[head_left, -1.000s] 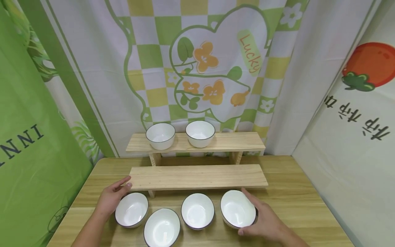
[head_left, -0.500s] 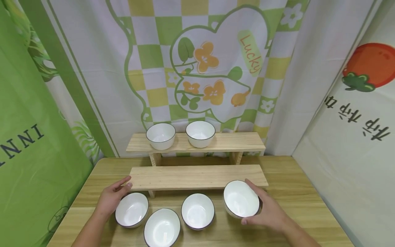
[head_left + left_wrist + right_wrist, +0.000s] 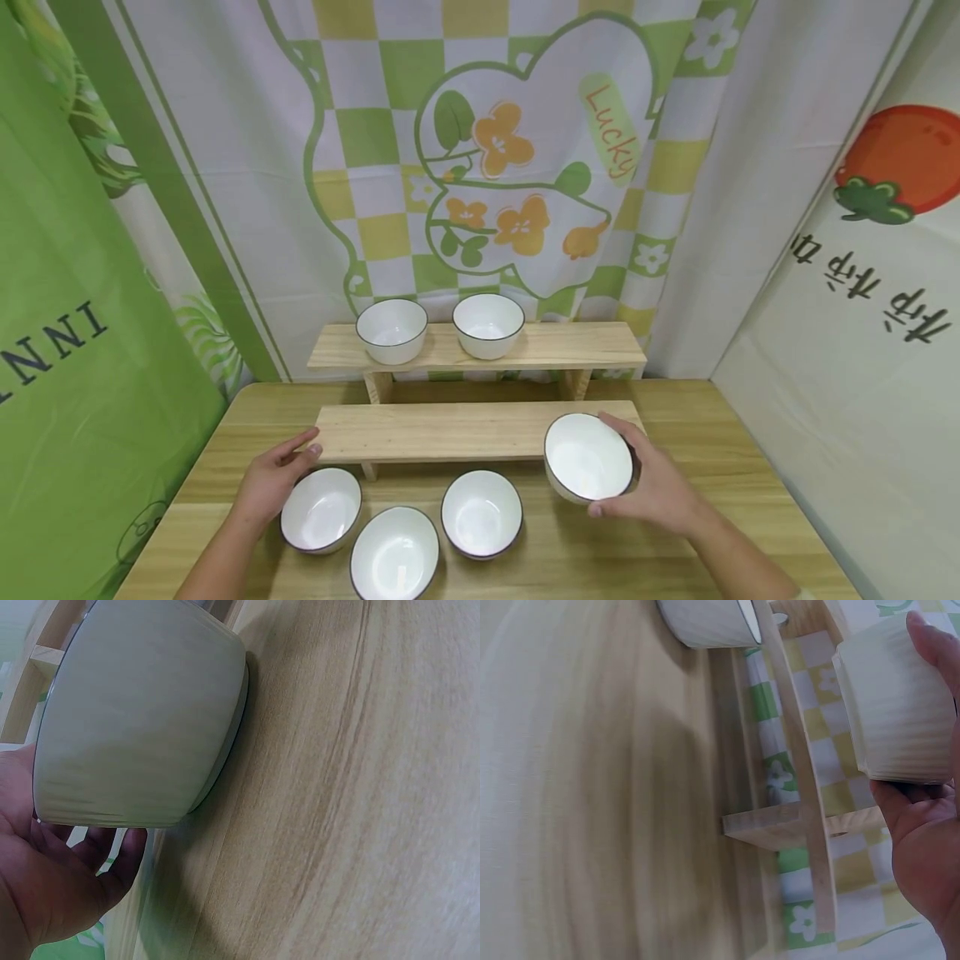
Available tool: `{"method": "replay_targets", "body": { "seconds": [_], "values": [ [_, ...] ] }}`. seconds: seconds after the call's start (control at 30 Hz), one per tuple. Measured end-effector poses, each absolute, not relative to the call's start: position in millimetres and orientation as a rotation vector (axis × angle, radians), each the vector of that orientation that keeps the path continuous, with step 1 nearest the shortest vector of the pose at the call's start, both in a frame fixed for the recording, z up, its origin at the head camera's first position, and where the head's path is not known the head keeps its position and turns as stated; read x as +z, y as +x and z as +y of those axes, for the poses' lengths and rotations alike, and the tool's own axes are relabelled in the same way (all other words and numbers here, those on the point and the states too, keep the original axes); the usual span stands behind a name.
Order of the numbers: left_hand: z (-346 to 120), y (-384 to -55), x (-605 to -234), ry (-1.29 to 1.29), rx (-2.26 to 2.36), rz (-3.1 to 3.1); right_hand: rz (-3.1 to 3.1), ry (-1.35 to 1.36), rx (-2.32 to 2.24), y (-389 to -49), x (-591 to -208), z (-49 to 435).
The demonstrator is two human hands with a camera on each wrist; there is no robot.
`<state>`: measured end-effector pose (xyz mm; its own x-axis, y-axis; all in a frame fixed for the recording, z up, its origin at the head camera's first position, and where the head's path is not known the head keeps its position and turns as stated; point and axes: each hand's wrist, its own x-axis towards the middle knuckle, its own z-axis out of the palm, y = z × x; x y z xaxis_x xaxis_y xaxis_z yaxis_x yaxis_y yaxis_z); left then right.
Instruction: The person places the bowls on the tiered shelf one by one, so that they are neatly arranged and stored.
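- Six bowls in all: one held bowl [image 3: 588, 457]; two on the upper shelf [image 3: 573, 344], a left shelf bowl [image 3: 392, 332] and a right shelf bowl [image 3: 488, 327]; three on the table [image 3: 720, 450], a left table bowl [image 3: 321, 510], a middle table bowl [image 3: 395, 554] and a right table bowl [image 3: 482, 514].
- Two shelves: the upper one and the lower shelf [image 3: 435, 433], both pale wood.
- Two hands: the left hand [image 3: 273, 475] and the right hand [image 3: 656, 496].
- The held bowl is white, with a thin dark line round the rim, a glossy inside, a finely ribbed wall and a small foot; its mouth tips towards the head camera.
- It is in the air by the right end of the lower shelf, its base apart from the wood in the right wrist view.
- The right hand pinches it at its right side, thumb nearest the person, fingers on the far side.
- The left hand's fingers lie loosely spread at the lower shelf's left end, just beside the left table bowl; whether they touch that bowl cannot be told.
- Half a second earlier the held bowl was lower and nearer the person; now it hides more of the lower shelf.
- The other five bowls and the left hand have stayed put.
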<state>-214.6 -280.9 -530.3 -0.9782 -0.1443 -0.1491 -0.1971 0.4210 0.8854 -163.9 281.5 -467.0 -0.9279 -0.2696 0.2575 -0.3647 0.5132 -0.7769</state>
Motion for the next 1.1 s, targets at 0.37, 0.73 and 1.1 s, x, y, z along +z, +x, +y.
{"method": "replay_targets", "body": {
  "seconds": [0.37, 0.73, 1.1],
  "values": [
    [-280, -215, -531, -0.316, 1.639, 2.607, -2.566, 0.538, 1.509, -184, -441, 282],
    [-281, -218, -533, -0.306, 1.662, 2.598, -2.531, 0.481, 1.602, -211, -420, 282],
    [-281, -217, -533, -0.312, 1.64, 2.614, -2.618, 0.364, 1.466, -235, -402, 280]
  ]
}}
